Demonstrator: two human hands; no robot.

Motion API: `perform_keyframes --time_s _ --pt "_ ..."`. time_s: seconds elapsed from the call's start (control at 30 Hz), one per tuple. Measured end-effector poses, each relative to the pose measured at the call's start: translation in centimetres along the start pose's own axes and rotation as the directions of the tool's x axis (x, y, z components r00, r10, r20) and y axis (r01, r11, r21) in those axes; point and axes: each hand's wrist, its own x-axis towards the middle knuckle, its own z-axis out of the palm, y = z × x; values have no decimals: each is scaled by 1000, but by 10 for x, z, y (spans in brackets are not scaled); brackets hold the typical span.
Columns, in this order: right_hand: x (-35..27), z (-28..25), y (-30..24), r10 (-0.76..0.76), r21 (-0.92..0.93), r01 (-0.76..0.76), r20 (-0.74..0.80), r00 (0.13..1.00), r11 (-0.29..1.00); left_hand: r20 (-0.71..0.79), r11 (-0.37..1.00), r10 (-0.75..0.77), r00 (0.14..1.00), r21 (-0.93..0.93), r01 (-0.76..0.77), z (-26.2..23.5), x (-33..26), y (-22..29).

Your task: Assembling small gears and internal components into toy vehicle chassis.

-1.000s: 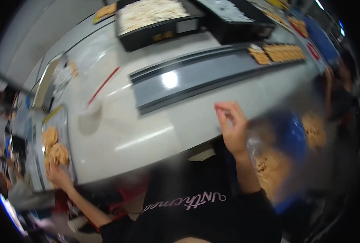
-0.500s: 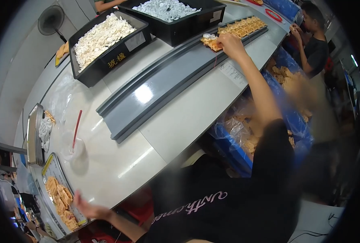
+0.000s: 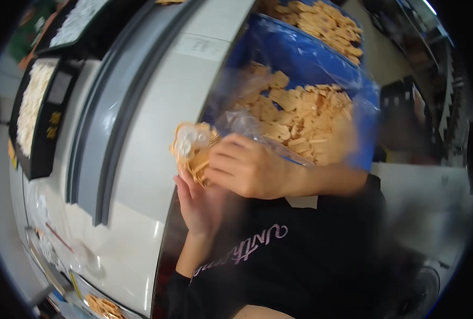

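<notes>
Both my hands are together over the bench's near edge, around tan moulded plastic pieces (image 3: 200,158). Several round whitish caps (image 3: 188,141) sit on the far end of these pieces. My left hand (image 3: 200,204), partly blurred, cups them from below, its thumb raised at the side. Bent fingers of my right hand (image 3: 250,167) press against their right side. How many tan pieces are in the grip, and which hand bears which, I cannot make out.
A grey channel rail (image 3: 106,127) runs along the white bench (image 3: 156,95). Beyond it stand black bins (image 3: 55,119) of small white parts. Blue bins (image 3: 367,135) of tan pieces stand to my right. A tray (image 3: 77,284) with tan pieces lies at the lower left, near a cup (image 3: 90,260).
The view has swung to the right. My right hand has come back from the rail with a capped tan piece, and my left hand has left the tray; they now meet at the bench edge.
</notes>
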Motion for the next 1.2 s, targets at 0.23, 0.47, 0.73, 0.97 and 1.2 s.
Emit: perform_keyframes --time_s 0.23,0.47,0.73,0.97,1.2 --pt "-85 -5 48 359 258 -295 -254 898 920 -136 967 -235 963 67 245 -36 -10 -41" --pt "-272 35 214 989 -398 -908 -123 -86 -129 -123 976 -187 975 93 199 -41 -10 -48" --pt "-253 -2 193 1000 364 -931 4 16 13 -96 963 -235 967 109 245 -48 -21 -44" --pt "-105 -39 104 880 658 -720 185 437 219 -51 960 -252 966 115 257 -47 -18 -39" --pt "-122 -4 140 825 831 -523 422 375 -187 -24 966 -248 968 70 249 -45 -25 -35"
